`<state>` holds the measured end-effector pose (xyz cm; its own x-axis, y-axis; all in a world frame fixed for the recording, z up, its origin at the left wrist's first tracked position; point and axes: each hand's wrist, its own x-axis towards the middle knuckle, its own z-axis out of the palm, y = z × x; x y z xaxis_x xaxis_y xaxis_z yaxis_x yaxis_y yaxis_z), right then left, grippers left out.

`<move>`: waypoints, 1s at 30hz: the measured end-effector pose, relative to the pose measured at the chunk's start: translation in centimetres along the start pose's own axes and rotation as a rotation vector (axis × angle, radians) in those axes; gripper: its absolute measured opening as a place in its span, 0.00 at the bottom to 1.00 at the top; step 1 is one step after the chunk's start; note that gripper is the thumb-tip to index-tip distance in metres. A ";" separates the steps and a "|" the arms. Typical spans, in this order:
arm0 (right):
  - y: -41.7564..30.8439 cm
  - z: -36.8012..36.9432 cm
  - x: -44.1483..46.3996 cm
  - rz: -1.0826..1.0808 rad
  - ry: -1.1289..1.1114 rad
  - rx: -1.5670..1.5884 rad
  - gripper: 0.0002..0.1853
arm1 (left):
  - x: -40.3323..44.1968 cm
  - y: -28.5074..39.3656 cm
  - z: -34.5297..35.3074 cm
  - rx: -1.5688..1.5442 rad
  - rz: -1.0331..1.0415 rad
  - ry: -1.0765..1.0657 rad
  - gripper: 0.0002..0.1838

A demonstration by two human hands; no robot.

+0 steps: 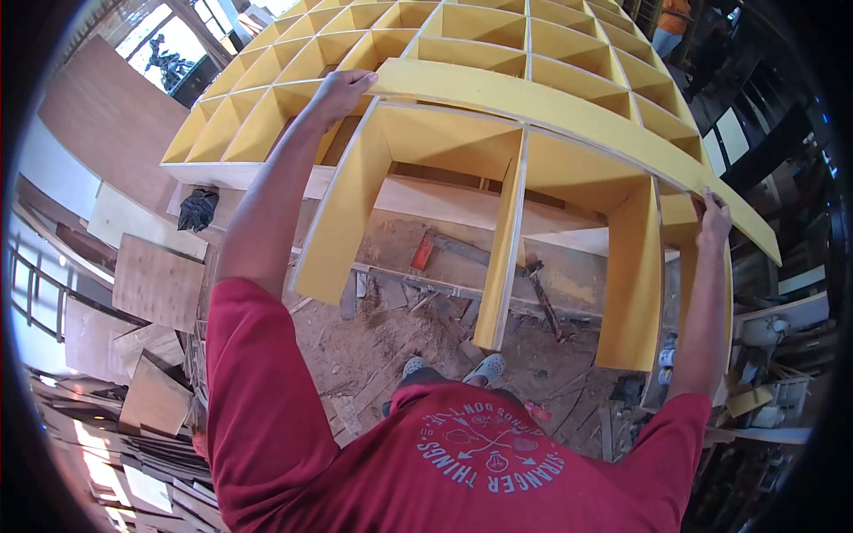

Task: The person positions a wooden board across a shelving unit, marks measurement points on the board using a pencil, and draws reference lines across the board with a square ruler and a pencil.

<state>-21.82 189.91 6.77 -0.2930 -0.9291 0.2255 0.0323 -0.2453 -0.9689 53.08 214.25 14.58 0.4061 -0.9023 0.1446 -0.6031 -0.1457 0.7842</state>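
Observation:
A long yellow board [533,102] lies across the near part of a large yellow grid frame [453,147]. My left hand [345,96] grips the board's left end, fingers closed at its edge. Further right, my right hand [713,218] holds the board near its right end, with the fingers at its lower edge. Below the board, yellow upright panels [502,258] stick out toward me, with open bays between them. The board's right tip extends past my right hand.
Wood scraps and dust cover the floor [355,355] around my feet. A red-ended tool [423,251] lies beyond the panels. Plywood sheets [158,282] stand at the left, with a black plastic bag [198,210] nearby. Another person [673,27] is at the upper right.

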 end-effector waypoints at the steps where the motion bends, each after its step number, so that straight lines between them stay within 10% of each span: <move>1: -0.1 0.9 -0.1 0.014 -0.009 -0.034 0.15 | 1.0 -0.6 0.4 0.012 -0.014 0.006 0.25; 25: -4.1 2.7 -2.5 0.280 -0.324 -0.383 0.19 | 5.3 -9.2 4.2 0.165 0.247 0.281 0.18; 28: -5.9 0.2 -2.3 0.206 -0.295 -0.463 0.17 | 5.1 -8.3 4.3 0.202 0.180 0.287 0.18; 30: -4.6 -1.7 -1.1 -0.250 -0.262 -0.726 0.22 | 4.0 -6.5 4.4 0.246 0.130 0.309 0.18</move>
<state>-23.25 192.52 10.76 0.0262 -0.9274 0.3731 -0.6592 -0.2966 -0.6910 55.61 209.77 7.36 0.4801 -0.7609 0.4366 -0.7937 -0.1649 0.5855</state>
